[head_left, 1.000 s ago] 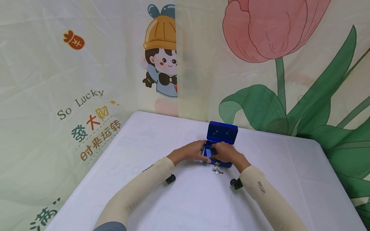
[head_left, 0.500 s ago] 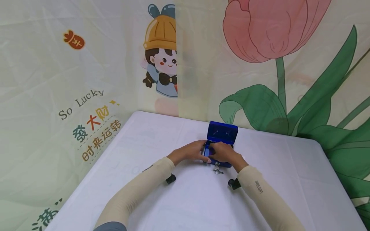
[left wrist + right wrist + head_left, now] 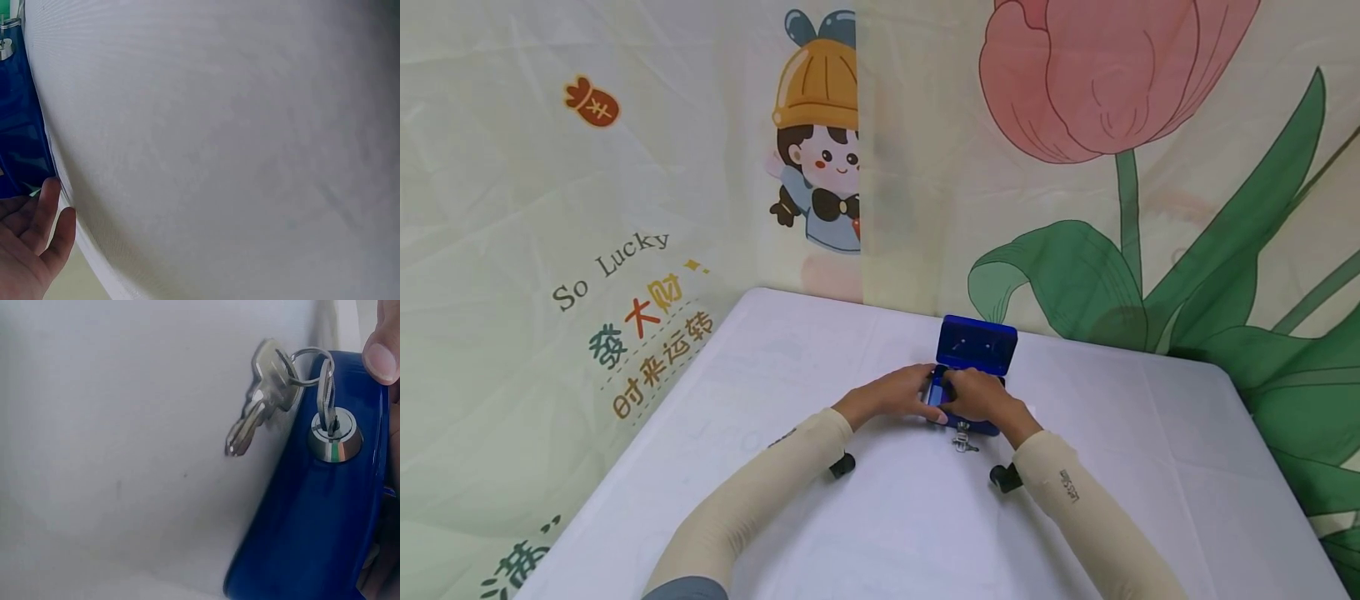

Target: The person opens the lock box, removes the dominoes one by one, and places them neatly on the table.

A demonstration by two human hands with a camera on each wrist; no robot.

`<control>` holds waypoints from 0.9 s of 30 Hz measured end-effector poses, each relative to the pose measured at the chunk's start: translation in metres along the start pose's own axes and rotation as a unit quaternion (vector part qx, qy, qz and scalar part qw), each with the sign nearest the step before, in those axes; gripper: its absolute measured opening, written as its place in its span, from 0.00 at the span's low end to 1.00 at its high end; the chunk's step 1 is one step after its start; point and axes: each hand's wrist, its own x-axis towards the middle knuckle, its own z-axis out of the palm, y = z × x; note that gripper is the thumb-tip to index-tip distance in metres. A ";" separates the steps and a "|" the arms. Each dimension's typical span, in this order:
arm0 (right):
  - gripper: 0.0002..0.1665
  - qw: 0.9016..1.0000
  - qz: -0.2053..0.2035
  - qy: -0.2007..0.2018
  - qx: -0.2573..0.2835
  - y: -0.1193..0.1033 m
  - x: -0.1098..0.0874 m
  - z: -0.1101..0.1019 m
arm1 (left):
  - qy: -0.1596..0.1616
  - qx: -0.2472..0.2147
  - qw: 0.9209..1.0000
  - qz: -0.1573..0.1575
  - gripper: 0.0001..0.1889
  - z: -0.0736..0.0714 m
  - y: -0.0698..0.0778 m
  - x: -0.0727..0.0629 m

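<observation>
A blue metal cash box (image 3: 977, 343) stands at the back of the table with its lid raised. My left hand (image 3: 898, 390) holds its left side, thumb at the front edge and fingers towards the far corner. In the right wrist view that thumb (image 3: 381, 361) presses the box's top front rim. Inside the box are the fingers of my right hand (image 3: 977, 393), curled downward; their tips are hidden, and I cannot tell whether they hold anything. A key sits in the round silver lock (image 3: 335, 447) on the front, and a second key (image 3: 259, 400) hangs from its ring.
A white cloth covers the table (image 3: 880, 525). Behind it rises a printed fabric backdrop (image 3: 910, 167) with a large tulip and a cartoon figure. Black wrist cameras (image 3: 843, 465) show below both forearms.
My right hand and forearm have shifted slightly to the left, with the fingers still inside the box. The left hand, the box and the keys look unmoved.
</observation>
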 end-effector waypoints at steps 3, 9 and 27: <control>0.30 1.000 -0.001 0.002 0.005 0.002 -0.001 0.001 | -0.001 0.001 1.000 -0.003 0.56 0.001 -0.001 0.000; 0.30 1.000 -0.001 0.002 0.016 0.005 0.000 0.002 | -0.001 0.004 1.000 -0.007 0.56 -0.001 0.001 -0.001; 0.28 1.000 -0.004 -0.003 0.026 0.004 -0.003 0.000 | -0.007 -0.003 1.000 -0.016 0.57 0.001 0.000 0.001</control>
